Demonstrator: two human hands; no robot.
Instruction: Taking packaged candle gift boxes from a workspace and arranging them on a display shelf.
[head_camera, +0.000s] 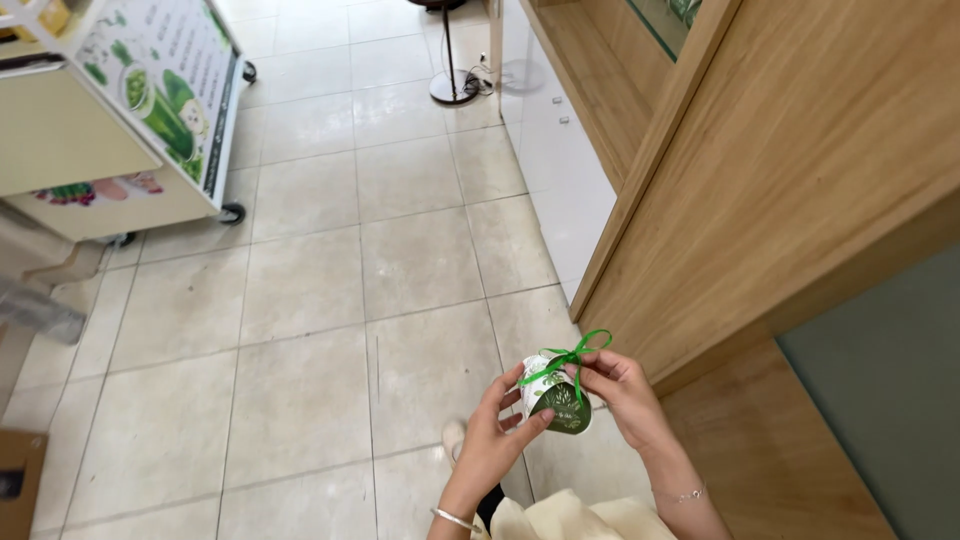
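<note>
A: Status on your hands?

B: Both are up in front of you, close together on the small green-and-white gift box (558, 400). Your left hand (497, 432) cups it from below and the side, fingers wrapped on its body, so it stays steady at working height. Your right hand (617, 385) pinches the green ribbon (572, 357) at the knot on top; one loop sticks up free.

A: Where's the box relative to the rest?

B: Held in the air over the tiled floor (320, 300), just beside the wooden counter (800, 180). Wheeled cart (150, 120) stands well apart, far left. A bracelet on each wrist.
</note>
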